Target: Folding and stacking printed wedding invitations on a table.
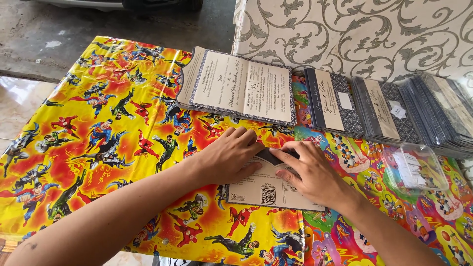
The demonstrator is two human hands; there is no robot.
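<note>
A cream card [266, 189] with dark patterned edges lies on a table covered in bright cartoon-print plastic [98, 123]. My left hand [229, 156] lies flat on the card's upper left part. My right hand [308, 170] presses on its upper right, fingers pointing left onto a dark folded flap [268, 156]. Just beyond the hands lies a stack of unfolded cards [236, 86] of the same kind.
Folded dark cards in clear sleeves [389, 108] lie in overlapping rows at the right rear. A clear plastic box [416, 170] with small white labels sits right of my hands. A white wall with grey scroll pattern [354, 34] stands behind. Concrete floor shows at upper left.
</note>
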